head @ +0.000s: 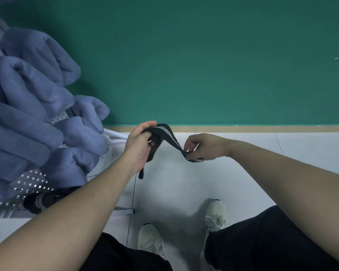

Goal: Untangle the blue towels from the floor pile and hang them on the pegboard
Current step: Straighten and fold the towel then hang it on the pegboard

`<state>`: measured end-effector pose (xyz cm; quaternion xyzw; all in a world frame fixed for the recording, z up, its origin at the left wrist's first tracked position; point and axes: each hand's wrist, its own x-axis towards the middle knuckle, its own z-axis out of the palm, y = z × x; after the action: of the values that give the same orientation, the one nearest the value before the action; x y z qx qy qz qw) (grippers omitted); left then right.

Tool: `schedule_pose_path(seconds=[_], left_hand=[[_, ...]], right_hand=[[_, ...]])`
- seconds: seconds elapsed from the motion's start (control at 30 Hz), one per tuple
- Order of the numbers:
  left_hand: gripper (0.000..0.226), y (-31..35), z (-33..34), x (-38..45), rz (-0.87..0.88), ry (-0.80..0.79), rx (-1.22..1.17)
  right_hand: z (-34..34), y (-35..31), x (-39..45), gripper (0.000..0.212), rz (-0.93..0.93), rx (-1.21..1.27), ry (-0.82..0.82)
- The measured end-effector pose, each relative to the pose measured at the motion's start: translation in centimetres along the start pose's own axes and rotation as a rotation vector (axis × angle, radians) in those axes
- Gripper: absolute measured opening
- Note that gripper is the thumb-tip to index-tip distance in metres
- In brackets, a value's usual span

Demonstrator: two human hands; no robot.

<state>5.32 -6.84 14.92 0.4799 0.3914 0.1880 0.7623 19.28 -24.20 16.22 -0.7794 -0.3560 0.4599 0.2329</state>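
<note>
Stretching a dark black strap with pale stripes between the gripping left hand and pinching right hand, the person risks snagging the soft blue towels already draped on the white perforated pegboard at left.

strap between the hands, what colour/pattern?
The strap is black with pale lengthwise stripes; it shows best in the head view, the only one.
</note>
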Motion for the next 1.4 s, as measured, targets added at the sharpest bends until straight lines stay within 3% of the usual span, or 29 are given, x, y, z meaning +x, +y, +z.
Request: schedule_pose_path(seconds=[0.17,0.3,0.33,0.47,0.6,0.7,0.87,0.97,1.1,1.17,1.27,1.4], left_hand=[[0.048,0.6,1.1,-0.5,0.040,-0.050,-0.045],[0.046,0.6,1.1,-0.8,0.037,-0.127,0.005],[0.040,0.6,1.2,-0.9,0.033,-0.120,0.012],[0.009,0.9,1.4,-1.4,0.024,-0.070,-0.043],[0.006,1.2,1.3,-1.4,0.043,-0.021,-0.115],[0.010,1.5,1.8,-1.6,0.052,-0.055,-0.146],[0.017,1.6,1.7,-1.6,-0.021,-0.092,-0.228],[0.024,1.3,1.0,-1.2,-0.026,-0.059,-0.136],[0.044,1.1,0.2,-1.2,-0.055,-0.177,0.146],[0.034,0.7,-0.5,-1.4,-0.075,-0.225,0.303],[0.020,0.3,-1.6,-1.3,-0.086,-0.228,0.317],[0.026,0.2,-2.6,-1.3,-0.033,-0.269,0.401]], right_hand=[[0.4,-0.7,0.2,0.036,0.011,0.131,0.030],[0.9,-1.7,1.3,0.078,-0.001,0.348,0.279],[0.9,-2.0,1.5,0.079,0.002,0.368,0.326],[0.5,-2.6,1.5,0.031,-0.085,0.411,0.332],[0.9,-2.8,1.8,0.015,-0.129,0.431,0.341],[1.6,-3.5,2.2,0.017,-0.126,0.521,0.310],[1.7,-4.4,1.8,0.013,-0.084,0.371,0.261],[1.6,-4.5,1.5,0.017,-0.056,0.325,0.311],[1.8,-4.5,2.1,0.012,-0.092,0.689,0.335],[2.0,-4.8,2.4,0.007,-0.090,0.875,0.284],[2.5,-4.9,2.5,0.008,-0.030,1.048,0.191],[3.1,-5.1,2.7,0.014,0.104,1.215,0.179]])
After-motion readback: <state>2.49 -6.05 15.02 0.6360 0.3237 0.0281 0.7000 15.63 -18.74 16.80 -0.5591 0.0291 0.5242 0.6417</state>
